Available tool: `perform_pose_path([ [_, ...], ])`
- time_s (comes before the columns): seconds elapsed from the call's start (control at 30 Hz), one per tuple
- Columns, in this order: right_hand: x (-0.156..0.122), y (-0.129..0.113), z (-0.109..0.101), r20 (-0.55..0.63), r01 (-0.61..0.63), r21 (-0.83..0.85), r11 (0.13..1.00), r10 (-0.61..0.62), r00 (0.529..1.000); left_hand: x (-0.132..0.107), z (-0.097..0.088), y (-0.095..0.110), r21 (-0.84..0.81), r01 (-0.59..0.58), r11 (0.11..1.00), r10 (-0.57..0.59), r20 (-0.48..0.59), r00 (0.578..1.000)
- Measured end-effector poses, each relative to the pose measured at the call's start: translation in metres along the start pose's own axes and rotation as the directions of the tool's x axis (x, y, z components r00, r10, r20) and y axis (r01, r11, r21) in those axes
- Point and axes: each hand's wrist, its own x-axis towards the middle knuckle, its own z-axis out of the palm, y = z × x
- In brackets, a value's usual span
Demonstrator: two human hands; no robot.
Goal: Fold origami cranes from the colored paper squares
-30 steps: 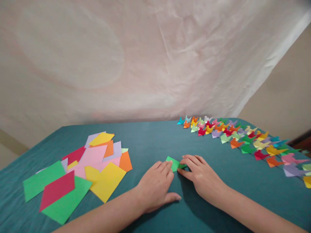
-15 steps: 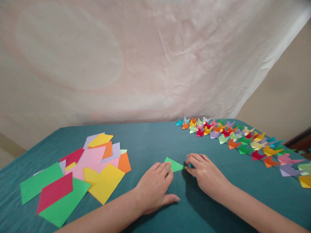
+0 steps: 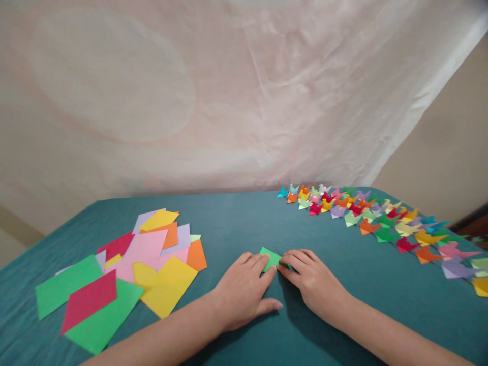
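Observation:
A small folded green paper [image 3: 271, 256] lies flat on the teal tablecloth [image 3: 236, 218] near the front middle. My left hand [image 3: 244, 292] rests palm down with its fingers stretched over the paper's left part. My right hand [image 3: 310, 282] lies beside it, fingertips pressing on the paper's right corner. Most of the paper is hidden beneath both sets of fingers.
A loose heap of coloured paper squares [image 3: 125, 264] covers the left of the table. Rows of several small folded paper figures [image 3: 381, 221] run along the right side toward the near right edge. A pale cloth backdrop [image 3: 213, 91] hangs behind the table.
My right hand slid left along the green paper, back to its right corner beside my left fingers. Less of the paper shows now. My left hand stayed put.

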Motion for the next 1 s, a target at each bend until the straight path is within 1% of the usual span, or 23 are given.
perform_pose_path([
  [0.27, 0.0, 0.002, -0.001, 0.02, -0.009, 0.006, 1.0, 0.009, 1.0, -0.001, -0.014, 0.0, 0.016, 0.021, 1.0, -0.022, 0.053, 0.998],
  [0.37, 0.0, 0.002, -0.001, 0.039, -0.021, 0.013, 1.0, 0.021, 0.999, -0.002, -0.018, 0.003, 0.039, 0.065, 0.997, -0.068, 0.09, 0.994],
  [0.47, 0.001, 0.003, -0.003, 0.044, -0.02, 0.004, 1.0, 0.02, 0.999, -0.004, -0.02, 0.005, 0.073, 0.109, 0.991, -0.115, 0.091, 0.989],
  [0.6, 0.001, 0.004, -0.005, 0.042, -0.03, -0.024, 0.999, 0.031, 0.999, -0.008, -0.024, 0.007, 0.085, 0.125, 0.988, -0.132, 0.084, 0.988],
  [0.73, 0.0, 0.007, -0.008, 0.051, -0.037, -0.053, 0.998, 0.04, 0.998, -0.012, -0.026, 0.007, 0.07, 0.151, 0.986, -0.158, 0.101, 0.982],
  [0.87, -0.001, 0.01, -0.011, 0.08, -0.042, -0.119, 0.992, 0.052, 0.995, -0.014, -0.026, 0.005, 0.041, 0.15, 0.988, -0.153, 0.112, 0.982],
  [1.0, 0.0, 0.011, -0.015, 0.128, -0.068, -0.164, 0.984, 0.09, 0.988, -0.014, -0.027, 0.004, 0.017, 0.144, 0.989, -0.145, 0.11, 0.983],
])
